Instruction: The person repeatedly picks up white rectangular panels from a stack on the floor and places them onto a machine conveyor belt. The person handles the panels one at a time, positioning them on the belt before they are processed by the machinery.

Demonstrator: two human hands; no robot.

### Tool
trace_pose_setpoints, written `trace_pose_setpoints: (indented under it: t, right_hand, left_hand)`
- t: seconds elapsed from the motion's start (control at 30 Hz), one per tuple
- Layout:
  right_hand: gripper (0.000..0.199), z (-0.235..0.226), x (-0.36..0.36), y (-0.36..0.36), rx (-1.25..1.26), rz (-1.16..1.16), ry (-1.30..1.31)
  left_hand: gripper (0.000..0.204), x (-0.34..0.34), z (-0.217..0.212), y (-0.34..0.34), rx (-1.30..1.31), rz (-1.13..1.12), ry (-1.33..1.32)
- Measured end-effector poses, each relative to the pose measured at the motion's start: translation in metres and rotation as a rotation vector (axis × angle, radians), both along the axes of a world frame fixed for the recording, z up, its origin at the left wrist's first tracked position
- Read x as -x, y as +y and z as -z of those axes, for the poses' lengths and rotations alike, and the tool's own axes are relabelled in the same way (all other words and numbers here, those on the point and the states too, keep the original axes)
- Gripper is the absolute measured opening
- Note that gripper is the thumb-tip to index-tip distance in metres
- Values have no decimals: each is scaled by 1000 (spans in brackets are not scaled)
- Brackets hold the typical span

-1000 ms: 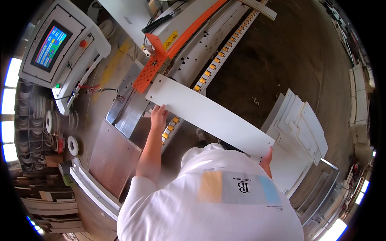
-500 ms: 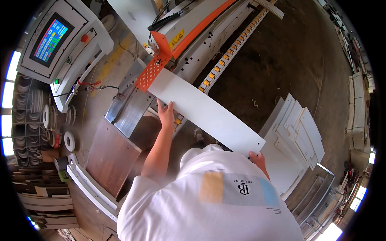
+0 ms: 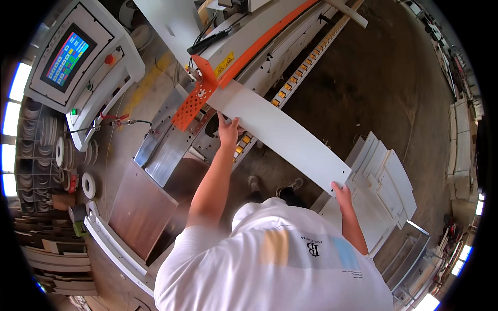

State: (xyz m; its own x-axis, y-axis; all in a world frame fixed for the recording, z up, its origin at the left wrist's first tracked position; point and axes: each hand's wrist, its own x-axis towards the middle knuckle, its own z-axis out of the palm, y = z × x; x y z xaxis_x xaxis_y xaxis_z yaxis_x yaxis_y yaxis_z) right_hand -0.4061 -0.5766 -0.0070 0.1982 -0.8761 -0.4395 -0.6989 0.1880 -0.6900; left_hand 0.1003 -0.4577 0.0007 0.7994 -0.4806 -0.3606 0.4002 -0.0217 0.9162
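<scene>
A long white panel [image 3: 282, 136] lies slantwise ahead of me, its far left end against the orange-edged machine [image 3: 270, 49]. Along the panel's near edge, close to that end, my left hand [image 3: 228, 130] grips it, with the fingers partly hidden. At the opposite end my right hand [image 3: 341, 195] holds the near corner, thumb on top and the other fingers out of sight beneath. A small dark hole shows near this corner. The perforated orange guard [image 3: 194, 106] stands just left of the panel's machine end.
A roller rail [image 3: 295, 80] with yellow rollers runs beside the machine, passing under the panel. White panels [image 3: 381, 181] are stacked at right. A control cabinet with a lit screen [image 3: 68, 58] stands at far left. Below it are a brown board [image 3: 137, 207] and rolls of edging [image 3: 89, 185].
Both hands have shifted the panel forward and to the right along the machine. My right hand and forearm now show more fully, and my feet have come into view.
</scene>
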Motion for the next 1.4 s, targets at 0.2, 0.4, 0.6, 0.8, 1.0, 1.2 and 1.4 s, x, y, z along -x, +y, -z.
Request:
trace_pose_setpoints:
  t: [0.2, 0.4, 0.6, 0.8, 1.0, 1.2, 1.4]
  right_hand:
    - [51, 1, -13, -29, -148, 264, -143]
    - [56, 20, -11, 1, -66, 335, -199]
    - [48, 40, 59, 63, -241, 348, -82]
    - [49, 45, 114, 119, -339, 215, 88]
    - [50, 32, 115, 124, -324, 126, 142]
    - [51, 15, 97, 99, -187, 58, 77]
    - [50, -12, 40, 76, -153, 161, -22]
  left_hand:
    - [37, -85, -65, -17, -632, 426, -878]
    - [27, -153, -209, -79, -320, -50, -1702]
    - [18, -189, -246, -100, -786, 430, -1538]
    - [29, -253, -260, -26, -716, 293, -1759]
    - [33, -376, -301, 94, -1071, -20, -1829]
    - [37, -469, -293, 164, -1312, -129, -1687]
    - [37, -513, -250, 201, -1315, -85, -1475]
